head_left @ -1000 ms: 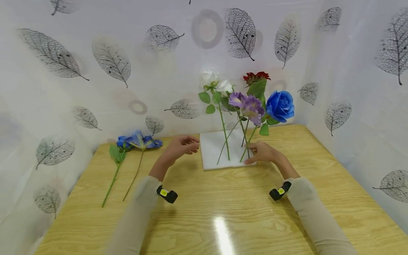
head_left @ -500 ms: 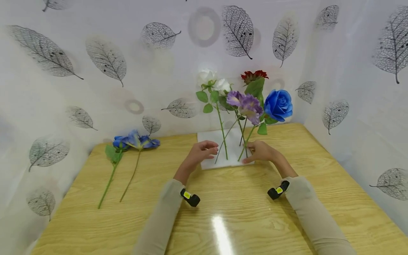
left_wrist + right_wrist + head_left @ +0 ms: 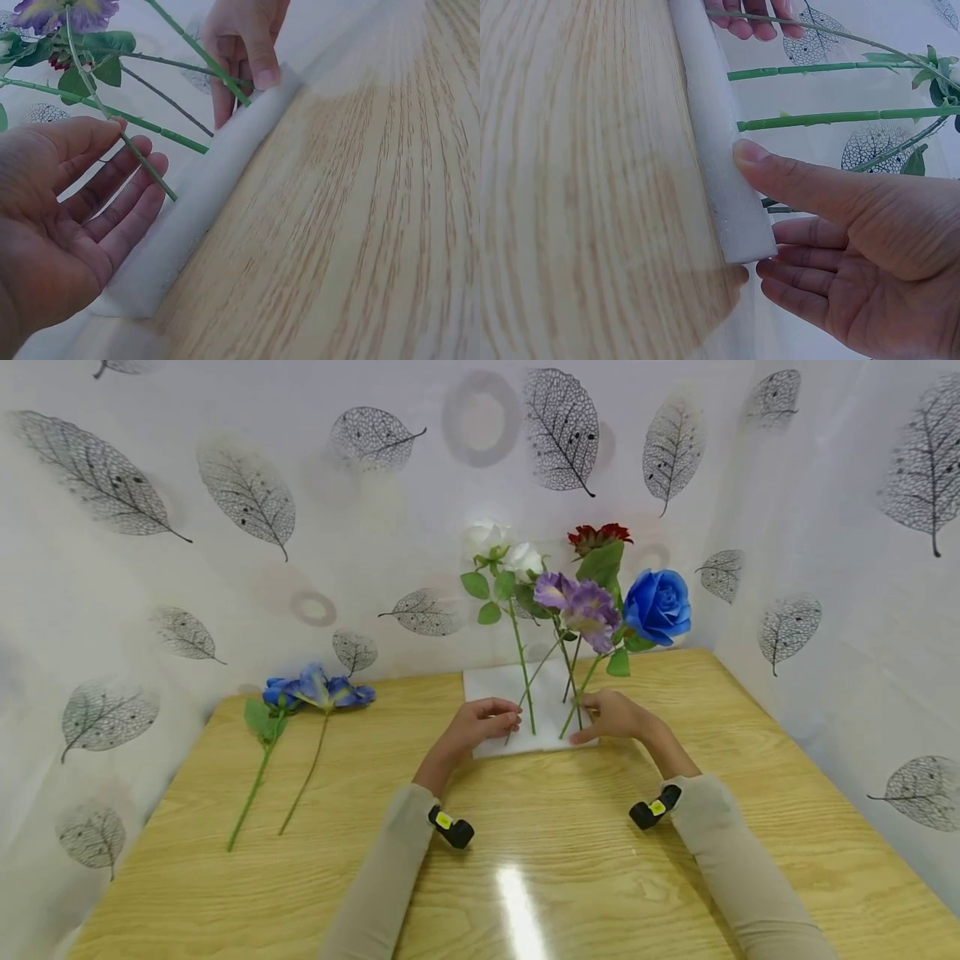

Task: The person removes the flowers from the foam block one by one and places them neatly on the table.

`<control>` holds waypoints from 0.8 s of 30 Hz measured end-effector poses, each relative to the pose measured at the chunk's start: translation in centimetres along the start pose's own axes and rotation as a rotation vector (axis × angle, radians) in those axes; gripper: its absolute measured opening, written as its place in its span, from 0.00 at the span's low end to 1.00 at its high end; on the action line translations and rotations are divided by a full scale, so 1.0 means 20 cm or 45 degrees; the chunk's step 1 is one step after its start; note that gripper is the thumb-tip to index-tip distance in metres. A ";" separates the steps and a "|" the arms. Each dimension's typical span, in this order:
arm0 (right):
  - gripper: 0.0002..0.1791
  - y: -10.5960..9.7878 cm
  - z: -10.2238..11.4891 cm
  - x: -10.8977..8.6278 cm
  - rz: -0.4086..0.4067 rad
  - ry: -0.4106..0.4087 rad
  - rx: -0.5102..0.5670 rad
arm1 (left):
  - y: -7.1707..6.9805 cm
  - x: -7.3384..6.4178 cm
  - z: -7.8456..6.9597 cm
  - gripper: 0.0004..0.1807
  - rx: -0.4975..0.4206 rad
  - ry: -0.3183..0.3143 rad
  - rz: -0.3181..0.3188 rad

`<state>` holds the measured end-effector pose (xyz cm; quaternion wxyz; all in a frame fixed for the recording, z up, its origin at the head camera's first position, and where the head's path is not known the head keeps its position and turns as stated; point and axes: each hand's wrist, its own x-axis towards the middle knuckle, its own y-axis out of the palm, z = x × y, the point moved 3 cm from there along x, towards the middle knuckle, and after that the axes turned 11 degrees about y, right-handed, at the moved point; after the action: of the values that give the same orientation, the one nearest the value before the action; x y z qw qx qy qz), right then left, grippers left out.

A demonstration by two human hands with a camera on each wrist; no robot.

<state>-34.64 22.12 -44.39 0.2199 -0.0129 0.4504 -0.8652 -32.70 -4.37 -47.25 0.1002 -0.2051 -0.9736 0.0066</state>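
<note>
A white foam block (image 3: 487,681) lies on the table with several artificial flowers standing in it. My left hand (image 3: 480,725) is at its front left, thumb and fingertips pinching the thin stem of the purple iris (image 3: 588,614); that stem (image 3: 154,171) meets the foam just below the fingers. My right hand (image 3: 617,717) holds the block's right end (image 3: 742,232), thumb on the front of its top and fingers round the side. Between the hands rise the white rose (image 3: 487,543) stem and the blue rose (image 3: 658,607) stem. A red flower (image 3: 600,537) stands behind.
On the table's left lie a blue rose (image 3: 277,693) and a blue iris (image 3: 322,689), their stems toward the front. A curtain (image 3: 420,527) with printed leaves hangs right behind the wooden table (image 3: 570,852).
My left hand has moved right, from beside the block to the iris stem, and its fingers have come together on it. My right hand has stayed at the block's right end.
</note>
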 end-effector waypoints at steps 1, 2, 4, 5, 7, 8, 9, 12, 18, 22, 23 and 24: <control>0.35 0.00 0.00 0.00 -0.002 -0.004 -0.004 | 0.00 0.00 0.00 0.16 -0.002 0.003 0.013; 0.36 0.00 0.00 -0.01 -0.003 -0.005 -0.006 | 0.00 0.00 0.00 0.16 -0.004 0.004 0.027; 0.37 -0.01 0.00 -0.01 -0.007 -0.007 -0.009 | 0.00 0.00 0.00 0.17 -0.001 0.009 0.052; 0.37 -0.01 0.01 -0.01 -0.007 -0.010 -0.011 | 0.00 0.00 0.00 0.18 0.000 0.012 0.060; 0.37 -0.01 0.01 -0.01 -0.008 -0.011 -0.017 | 0.00 0.00 0.00 0.18 0.005 0.017 0.065; 0.37 -0.01 0.01 -0.01 -0.008 -0.011 -0.016 | 0.00 0.00 0.00 0.18 0.010 0.018 0.064; 0.37 -0.01 0.01 -0.01 -0.008 -0.011 -0.018 | 0.00 0.00 0.00 0.18 0.015 0.019 0.062; 0.37 -0.01 0.00 -0.01 -0.004 -0.015 -0.015 | 0.01 0.00 -0.01 0.17 0.021 0.021 0.052; 0.37 0.00 0.01 -0.01 -0.004 -0.016 0.004 | 0.01 0.00 -0.01 0.15 0.030 0.044 0.034; 0.28 0.00 0.01 -0.02 -0.005 -0.018 0.003 | 0.02 -0.01 -0.02 0.14 0.045 0.044 0.022; 0.25 0.00 0.02 -0.01 -0.008 -0.020 0.001 | 0.02 -0.01 -0.02 0.14 0.049 0.041 0.019; 0.23 0.00 0.02 -0.01 -0.009 -0.023 0.000 | 0.02 -0.01 -0.02 0.14 0.049 0.037 0.016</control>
<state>-34.33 21.97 -44.14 0.2209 -0.0221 0.4482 -0.8659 -32.34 -4.12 -46.93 0.1185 -0.2092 -0.9704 0.0232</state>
